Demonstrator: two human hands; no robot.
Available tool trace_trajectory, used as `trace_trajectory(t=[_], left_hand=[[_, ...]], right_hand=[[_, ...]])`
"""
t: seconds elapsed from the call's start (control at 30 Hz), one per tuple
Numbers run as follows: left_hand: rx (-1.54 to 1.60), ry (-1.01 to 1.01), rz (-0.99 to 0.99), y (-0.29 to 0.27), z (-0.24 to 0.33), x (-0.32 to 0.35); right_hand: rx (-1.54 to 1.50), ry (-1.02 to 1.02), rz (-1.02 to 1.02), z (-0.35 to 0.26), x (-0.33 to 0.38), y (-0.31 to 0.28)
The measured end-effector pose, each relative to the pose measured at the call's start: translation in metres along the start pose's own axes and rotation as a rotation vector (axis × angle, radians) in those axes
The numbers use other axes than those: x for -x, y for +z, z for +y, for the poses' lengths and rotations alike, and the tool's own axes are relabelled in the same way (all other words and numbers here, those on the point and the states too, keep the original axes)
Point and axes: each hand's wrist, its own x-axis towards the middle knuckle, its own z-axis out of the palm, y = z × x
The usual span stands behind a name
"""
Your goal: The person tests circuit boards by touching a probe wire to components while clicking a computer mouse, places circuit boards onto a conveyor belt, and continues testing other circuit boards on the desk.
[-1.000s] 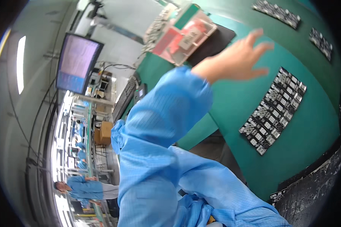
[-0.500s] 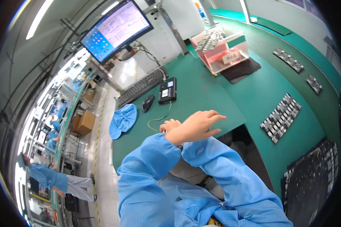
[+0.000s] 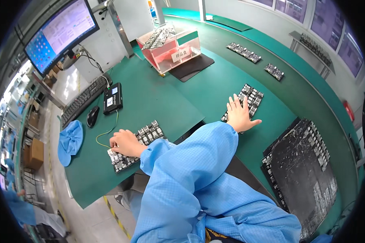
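My arms cross, the left forearm over the right. My left hand (image 3: 240,116) lies palm down with spread fingers on a circuit board panel (image 3: 252,97) at the right of the green table, its thumb pointing right. My right hand (image 3: 127,143) reaches to the left, its bent fingers closed over the left end of a second circuit board panel (image 3: 151,133). Both panels carry rows of small silver and black parts. The right hand's fingertips are partly hidden, and its sleeve covers part of that panel.
A keyboard (image 3: 84,97), a mouse (image 3: 93,116), a small black device (image 3: 112,98) with a cable and a blue cap (image 3: 70,141) lie left. Behind are a monitor (image 3: 61,34) and a clear-and-red box (image 3: 170,52) of boards. A stack of black trays (image 3: 300,178) stands right.
The view has turned right. My left hand has moved right onto the right-hand panel. My right hand and the panel under it, earlier behind my left hand and sleeves, now show.
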Motion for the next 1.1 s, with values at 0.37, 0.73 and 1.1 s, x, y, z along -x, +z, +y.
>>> trace_trajectory(t=[0.37,0.73,1.1], left_hand=[[-0.217,-0.089,0.092,-0.014,0.005,-0.041],[1.369,-0.19,0.193,-0.129,-0.063,-0.037],[2.018,-0.079,0.775,-0.208,-0.14,0.032]], right_hand=[[-0.007,-0.063,0.029,-0.003,-0.004,-0.007],[0.017,-0.015,-0.009,0.001,-0.004,-0.007],[0.119,0.074,-0.139,0.001,-0.004,-0.019]])
